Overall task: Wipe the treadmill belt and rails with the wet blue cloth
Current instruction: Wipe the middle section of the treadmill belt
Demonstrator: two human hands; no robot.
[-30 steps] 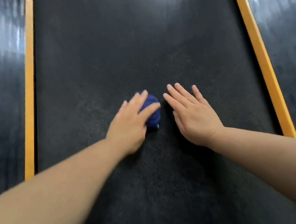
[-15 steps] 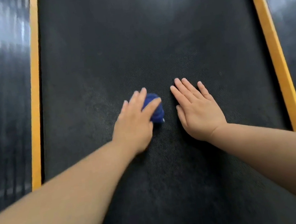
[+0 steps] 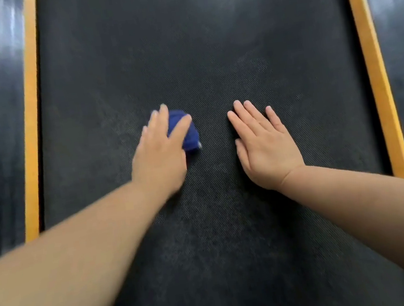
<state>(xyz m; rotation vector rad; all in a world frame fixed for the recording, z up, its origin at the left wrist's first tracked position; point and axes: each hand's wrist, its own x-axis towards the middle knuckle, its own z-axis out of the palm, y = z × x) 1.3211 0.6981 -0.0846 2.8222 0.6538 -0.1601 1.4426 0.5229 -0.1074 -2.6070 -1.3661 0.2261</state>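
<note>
One bunched blue cloth [image 3: 186, 135] is pressed onto the belt [image 3: 195, 51] under the straight fingers of the left hand [image 3: 160, 155]. It lies apart from the right hand [image 3: 264, 144], which is laid flat on the belt, fingers together. Two orange strips [image 3: 30, 129] are counted, one at each belt edge.

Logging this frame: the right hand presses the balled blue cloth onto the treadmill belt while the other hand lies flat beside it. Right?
Not quite. The head view shows the left hand pressing the blue cloth onto the treadmill belt; the right hand is the one lying flat beside it.
</note>
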